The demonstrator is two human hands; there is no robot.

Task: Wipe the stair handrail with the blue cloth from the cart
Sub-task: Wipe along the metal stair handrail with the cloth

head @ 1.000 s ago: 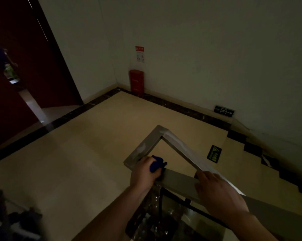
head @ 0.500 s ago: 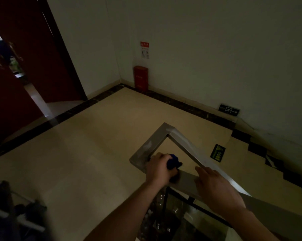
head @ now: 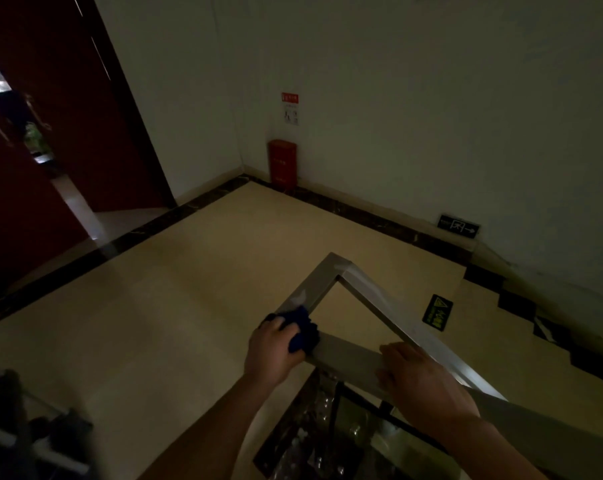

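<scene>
Since half a second back, left hand (head: 274, 348) and cloth (head: 302, 329) sit about where they were, at the near-left corner of the rail (head: 348, 355); right hand (head: 419, 386) hasn't shifted along the rail either. Camera has tipped a bit, so the frame reads slightly different.

Left hand: fingers curled tight around the bunched blue cloth, pressing it onto the rail where the left run meets the near run. Cloth bulges out past the knuckles toward the inside of the bend; a small dark bit shows by the thumb side.

Right hand: fingers spread and laid flat on top of the near run, palm down, gripping nothing. Looks like it rests on the metal, though in this dim light contact is hard to confirm.

Rail is flat brushed steel, forming a triangle-like loop: left run up to a far corner, then a long run down to the right along the stairs (head: 553, 344). Smeared patch on the left run just beyond the cloth.

Cart (head: 33, 441) blurred at bottom left. Red box (head: 282, 162) in the far wall corner, exit sign (head: 458, 226) low on the right wall, dark red door (head: 85, 109) at left.
</scene>
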